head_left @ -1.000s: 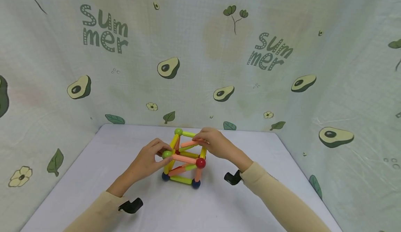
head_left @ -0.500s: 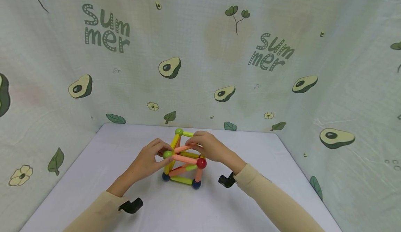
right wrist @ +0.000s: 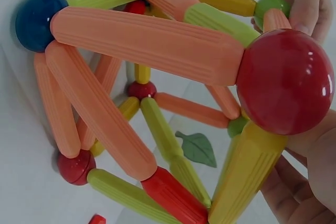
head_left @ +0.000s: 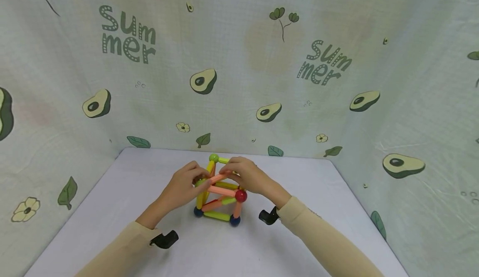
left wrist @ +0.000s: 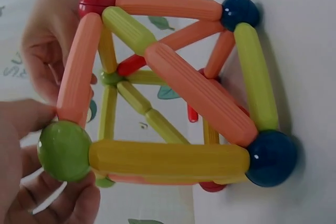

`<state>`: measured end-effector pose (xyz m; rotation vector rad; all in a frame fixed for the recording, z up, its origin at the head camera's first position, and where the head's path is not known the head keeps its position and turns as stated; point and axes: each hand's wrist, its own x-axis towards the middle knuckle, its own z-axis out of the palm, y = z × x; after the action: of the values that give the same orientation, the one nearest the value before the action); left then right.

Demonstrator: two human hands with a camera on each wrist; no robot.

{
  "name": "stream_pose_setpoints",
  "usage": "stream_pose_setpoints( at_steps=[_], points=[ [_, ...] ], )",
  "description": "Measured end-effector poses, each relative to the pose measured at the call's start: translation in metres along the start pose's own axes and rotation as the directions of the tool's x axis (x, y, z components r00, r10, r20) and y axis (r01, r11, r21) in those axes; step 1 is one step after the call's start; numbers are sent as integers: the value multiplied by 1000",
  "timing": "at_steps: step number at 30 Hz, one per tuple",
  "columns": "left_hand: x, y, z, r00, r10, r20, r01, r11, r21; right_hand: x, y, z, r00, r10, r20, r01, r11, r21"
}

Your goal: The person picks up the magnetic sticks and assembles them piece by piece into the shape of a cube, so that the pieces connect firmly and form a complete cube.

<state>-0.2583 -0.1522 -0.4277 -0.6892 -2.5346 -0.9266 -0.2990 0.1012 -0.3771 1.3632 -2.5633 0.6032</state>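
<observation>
A box-like frame of magnetic sticks and balls stands on the table in the head view, with a pink top stick and a red ball at its near right corner. My left hand grips the green ball at the near left top corner, thumb on one side and fingers on the other. My right hand pinches another pink stick, slanting over the frame's top with its left end by the left fingertips. Whether that end touches the green ball is hidden. In the right wrist view, my right hand's fingers are partly behind the red ball.
Blue balls form the frame's near lower corners on the white table. A small red piece shows at the bottom edge of the right wrist view. Behind the table hangs a printed cloth.
My right hand has moved left and toward me with the pink stick, bringing its end to the green ball's corner. My left hand has shifted slightly right and its fingers reach further over that corner.
</observation>
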Motion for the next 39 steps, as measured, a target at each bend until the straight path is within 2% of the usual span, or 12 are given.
stream_pose_setpoints(
  at_steps=[5, 9, 14, 17, 22, 27, 31, 34, 39],
  points=[
    [7, 9, -1, 996, -89, 31, 88, 996, 21, -1, 7, -1, 1000, -10, -13, 10, 1000, 10],
    [9, 13, -1, 992, -120, 46, 118, 993, 28, -6, 23, -10, 997, 49, -59, -49, 999, 1],
    [9, 10, -2, 990, -132, 47, 130, 991, 36, -15, 60, -20, 975, 153, -163, -156, 988, -6],
    [8, 8, -3, 990, -134, 42, 132, 990, 44, -22, 87, -18, 959, 223, -175, -229, 973, -13],
    [6, 7, -3, 990, -134, 40, 132, 990, 39, -31, 122, 0, 932, 344, -111, -349, 936, -36],
    [4, 8, -4, 991, -128, 37, 127, 992, 20, -34, 145, 27, 894, 448, -16, -448, 894, -23],
    [5, 6, -3, 992, -124, 39, 123, 992, 23, -31, 158, 43, 861, 507, 27, -507, 862, -20],
    [6, 5, -1, 991, -124, 48, 123, 992, 26, -28, 165, 53, 845, 533, 45, -532, 846, -32],
    [6, 3, -1, 990, -127, 55, 126, 992, 30, -22, 172, 65, 789, 606, 101, -606, 795, -38]
  ],
)
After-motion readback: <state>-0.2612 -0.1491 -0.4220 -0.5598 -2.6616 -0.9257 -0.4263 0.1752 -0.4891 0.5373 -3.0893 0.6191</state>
